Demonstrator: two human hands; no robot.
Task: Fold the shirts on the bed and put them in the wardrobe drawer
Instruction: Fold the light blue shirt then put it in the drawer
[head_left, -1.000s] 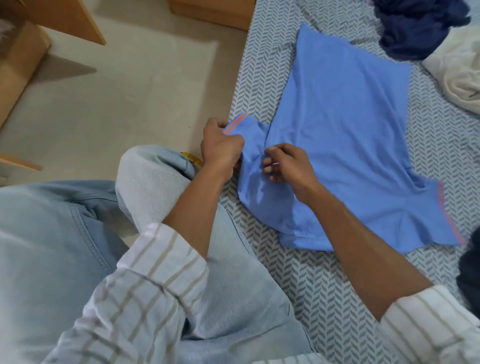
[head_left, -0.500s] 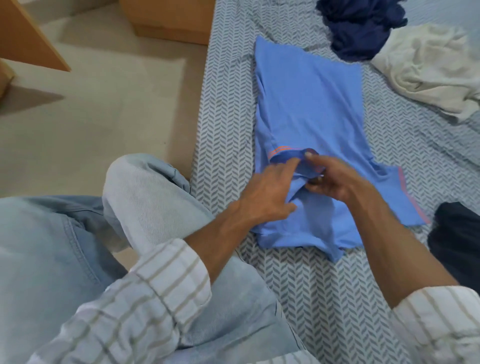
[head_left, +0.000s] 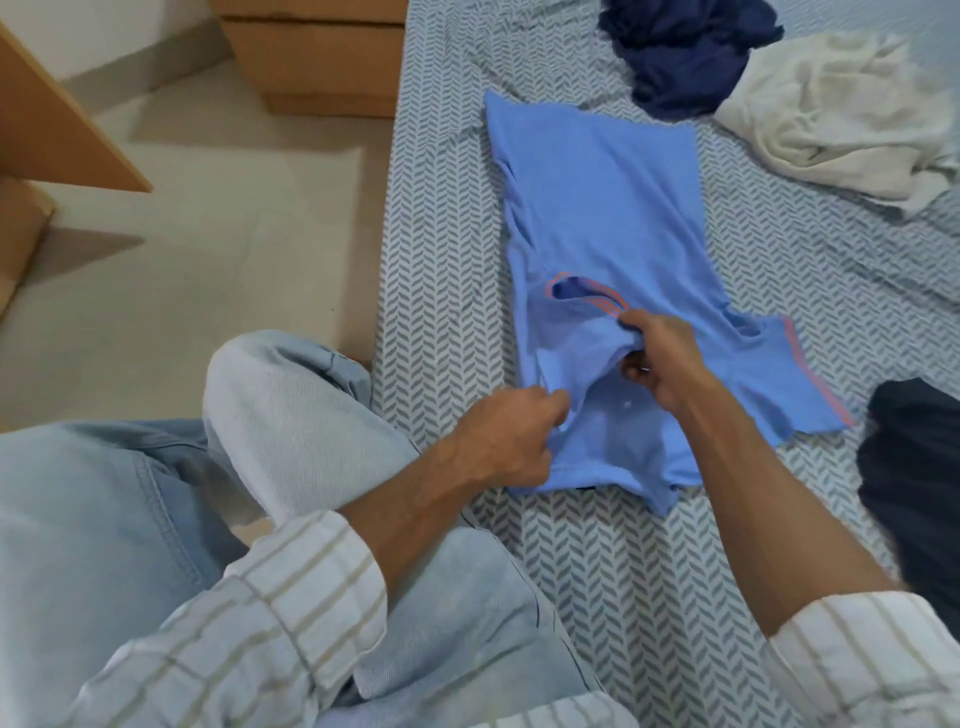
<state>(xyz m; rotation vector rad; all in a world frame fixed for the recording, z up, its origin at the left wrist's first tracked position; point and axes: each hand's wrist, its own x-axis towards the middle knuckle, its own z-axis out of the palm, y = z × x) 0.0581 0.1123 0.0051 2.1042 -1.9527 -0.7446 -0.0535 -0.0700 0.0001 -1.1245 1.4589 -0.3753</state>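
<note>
Both hands pinch blue shirt (head_left: 597, 208) (rest spread beyond grip).

Person wore a long-sleeved shirt, white with thin beige stripes crossing in a loose check. Left sleeve (head_left: 291, 597) was pushed up to mid-forearm, cuff bunched; right sleeve (head_left: 872, 660) likewise pushed up, forearm bare. Left hand (head_left: 506, 441) and right hand (head_left: 662, 358) bare. Trousers (head_left: 291, 415) were light blue denim, faded, seams stitched.
</note>
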